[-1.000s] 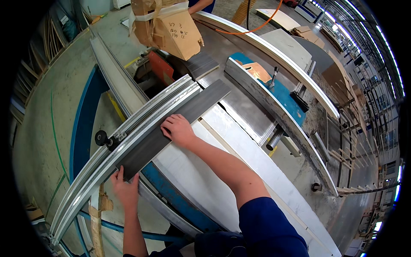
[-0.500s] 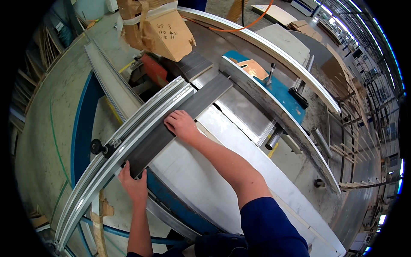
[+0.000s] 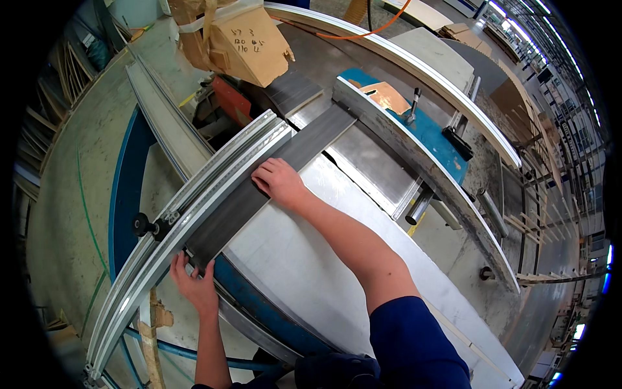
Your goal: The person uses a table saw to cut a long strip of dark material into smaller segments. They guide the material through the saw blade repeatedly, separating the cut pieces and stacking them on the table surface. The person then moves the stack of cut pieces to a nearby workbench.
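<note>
A long dark grey wood-grain board point(image 3: 236, 214) lies along a silver aluminium fence point(image 3: 214, 188) on a sliding saw table. Its far end meets a grey metal rip fence point(image 3: 414, 149). My right hand point(image 3: 280, 183) presses on the middle of the board with curled fingers held together, its fingertips close to the aluminium fence. At the board's near end is my left hand point(image 3: 196, 285), thumb and fingers spread apart around the corner. Whether its thumb touches the board I cannot tell.
A torn cardboard box point(image 3: 249, 48) sits beyond the fence, above a red part point(image 3: 231, 100) of the machine. A black knob point(image 3: 141, 224) sticks out of the aluminium fence. Right of the board are a teal plate with a lever point(image 3: 413, 107) and a metal bar point(image 3: 420, 206).
My left hand has slid slightly back from the board's near end and its fingers have loosened. My right hand stays on the board's middle. The whole view has shifted a little.
</note>
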### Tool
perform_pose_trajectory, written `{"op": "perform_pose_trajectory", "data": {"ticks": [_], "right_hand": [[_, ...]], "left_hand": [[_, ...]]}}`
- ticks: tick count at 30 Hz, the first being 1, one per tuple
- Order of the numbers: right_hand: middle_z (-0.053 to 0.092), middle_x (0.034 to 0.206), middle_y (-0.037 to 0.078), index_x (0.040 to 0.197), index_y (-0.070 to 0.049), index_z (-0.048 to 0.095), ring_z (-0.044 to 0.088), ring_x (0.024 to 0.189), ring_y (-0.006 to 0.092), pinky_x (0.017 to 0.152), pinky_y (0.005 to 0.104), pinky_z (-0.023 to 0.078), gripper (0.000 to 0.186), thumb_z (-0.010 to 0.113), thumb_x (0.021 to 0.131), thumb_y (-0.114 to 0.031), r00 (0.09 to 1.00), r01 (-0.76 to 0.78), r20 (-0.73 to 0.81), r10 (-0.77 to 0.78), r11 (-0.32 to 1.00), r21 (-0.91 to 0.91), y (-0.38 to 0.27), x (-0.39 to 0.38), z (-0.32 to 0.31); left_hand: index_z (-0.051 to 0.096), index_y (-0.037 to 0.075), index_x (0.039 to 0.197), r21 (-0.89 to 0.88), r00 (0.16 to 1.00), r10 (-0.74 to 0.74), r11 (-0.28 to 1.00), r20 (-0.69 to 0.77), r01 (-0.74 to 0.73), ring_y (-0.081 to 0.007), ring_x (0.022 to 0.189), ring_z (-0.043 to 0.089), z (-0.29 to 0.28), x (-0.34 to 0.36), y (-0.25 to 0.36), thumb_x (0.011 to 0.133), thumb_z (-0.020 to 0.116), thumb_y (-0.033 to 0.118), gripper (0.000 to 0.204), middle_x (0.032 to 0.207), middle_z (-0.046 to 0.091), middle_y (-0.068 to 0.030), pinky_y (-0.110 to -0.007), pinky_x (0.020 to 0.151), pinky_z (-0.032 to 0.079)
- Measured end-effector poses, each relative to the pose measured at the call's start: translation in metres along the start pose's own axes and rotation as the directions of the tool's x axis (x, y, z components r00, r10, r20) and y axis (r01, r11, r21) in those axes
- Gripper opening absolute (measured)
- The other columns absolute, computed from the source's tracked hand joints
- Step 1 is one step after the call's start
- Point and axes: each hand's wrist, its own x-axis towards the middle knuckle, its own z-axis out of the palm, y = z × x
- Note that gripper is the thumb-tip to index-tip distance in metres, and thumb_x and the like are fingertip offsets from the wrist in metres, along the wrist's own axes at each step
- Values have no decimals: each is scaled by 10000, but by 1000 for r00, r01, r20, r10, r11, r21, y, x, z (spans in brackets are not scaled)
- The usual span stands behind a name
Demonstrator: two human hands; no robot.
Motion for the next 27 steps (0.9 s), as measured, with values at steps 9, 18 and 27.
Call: {"op": "perform_pose_trajectory", "data": {"ticks": [9, 18, 27], "right_hand": [[694, 962, 54, 962, -105, 728, 670, 1002, 271, 939, 397, 530, 88, 791, 961, -166, 1000, 25, 18, -24, 999, -41, 8, 3, -6], [675, 875, 75, 849, -94, 675, 680, 908, 285, 859, 402, 537, 255, 739, 971, -308, 977, 136, 186, -108, 980, -146, -12, 17, -2], [659, 862, 81, 823, -82, 644, 672, 875, 292, 818, 425, 550, 188, 732, 893, -233, 978, 140, 167, -125, 987, -83, -1, 20, -8]], "left_hand": [[543, -40, 1548, -72, 998, -66, 995, 21, 67, -309, 1365, 618, 8, 0, 4, 829, 915, -61, 809, 1516, 533, -202, -445, 1065, 633], [561, -81, 1541, -138, 995, -100, 985, 15, 101, -296, 1307, 661, 15, 0, 18, 885, 911, 21, 750, 1429, 648, -220, -434, 1098, 596], [639, -15, 1450, 88, 882, 465, 878, 74, -470, -421, 1366, 580, 36, 84, 85, 978, 808, 120, 519, 1472, 583, -229, -507, 1171, 460]]}}
